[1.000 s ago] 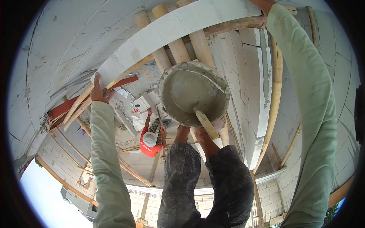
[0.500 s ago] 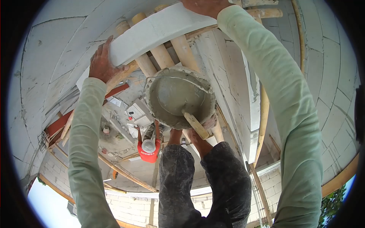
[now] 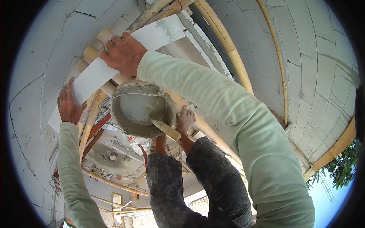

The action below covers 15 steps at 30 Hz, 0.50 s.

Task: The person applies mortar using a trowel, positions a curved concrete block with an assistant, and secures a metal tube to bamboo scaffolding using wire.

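Beyond the mortar bucket (image 3: 140, 132), our left hand (image 3: 70, 105) and right hand (image 3: 124, 54) grip the pale slab (image 3: 91, 80), fingers curled over it; even pressure should steady it.

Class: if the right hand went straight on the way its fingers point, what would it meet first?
Probably the bamboo pole ends just beyond the right hand, though depth between them is hard to judge.

- no lettering, brand or number can be read on the pale block (image 3: 90, 80) gripped by the left hand (image 3: 70, 104) and right hand (image 3: 124, 55).
- none can be made out on the bucket (image 3: 133, 132) near the grip, or on the green sleeves (image 3: 213, 91) leading to it.
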Motion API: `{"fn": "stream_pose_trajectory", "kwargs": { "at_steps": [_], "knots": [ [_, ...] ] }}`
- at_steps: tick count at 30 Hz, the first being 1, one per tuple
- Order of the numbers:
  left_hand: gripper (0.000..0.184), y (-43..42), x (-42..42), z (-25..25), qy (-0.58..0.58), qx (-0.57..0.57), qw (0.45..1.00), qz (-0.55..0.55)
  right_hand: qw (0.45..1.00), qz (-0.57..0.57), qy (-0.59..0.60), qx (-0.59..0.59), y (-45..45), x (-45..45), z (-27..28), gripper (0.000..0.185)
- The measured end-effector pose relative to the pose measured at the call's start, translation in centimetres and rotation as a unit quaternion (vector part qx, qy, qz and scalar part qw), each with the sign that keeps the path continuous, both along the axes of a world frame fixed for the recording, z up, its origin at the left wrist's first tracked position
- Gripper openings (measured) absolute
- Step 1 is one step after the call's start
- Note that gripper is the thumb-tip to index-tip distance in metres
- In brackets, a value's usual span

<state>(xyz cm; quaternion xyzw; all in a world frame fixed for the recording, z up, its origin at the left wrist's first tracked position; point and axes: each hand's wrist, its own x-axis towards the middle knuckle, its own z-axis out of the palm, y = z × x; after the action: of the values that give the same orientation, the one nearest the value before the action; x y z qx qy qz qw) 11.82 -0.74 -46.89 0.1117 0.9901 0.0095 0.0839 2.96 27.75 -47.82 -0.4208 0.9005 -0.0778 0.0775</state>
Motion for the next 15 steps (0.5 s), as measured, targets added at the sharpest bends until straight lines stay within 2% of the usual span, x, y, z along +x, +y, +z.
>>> {"fn": "stream_pose_trajectory", "kwargs": {
  "at_steps": [2,4,7,10,15],
  "knots": [
    [0.1,1.1,-1.8,1.2,-0.002,0.013,0.999,-0.03,0.999,-0.027,-0.015,-0.014,2.8,1.4,0.5,0.062],
    [0.1,3.6,-4.1,2.9,-0.004,0.009,0.991,-0.135,0.993,-0.116,-0.021,-0.024,5.7,2.8,1.3,0.073],
    [0.098,7.3,-7.1,5.3,-0.01,0.026,0.976,-0.214,0.978,-0.197,-0.03,-0.059,9.7,4.8,3.7,0.083],
    [0.089,11.1,-8.6,7.1,0.009,0.039,0.956,-0.291,0.961,-0.265,0.003,-0.08,13.0,7.2,6.3,0.072],
    [0.08,18.9,-10.3,11.3,0.002,0.089,0.91,-0.405,0.937,-0.34,-0.061,-0.062,18.2,10.8,9.9,0.077]
  ]
}}
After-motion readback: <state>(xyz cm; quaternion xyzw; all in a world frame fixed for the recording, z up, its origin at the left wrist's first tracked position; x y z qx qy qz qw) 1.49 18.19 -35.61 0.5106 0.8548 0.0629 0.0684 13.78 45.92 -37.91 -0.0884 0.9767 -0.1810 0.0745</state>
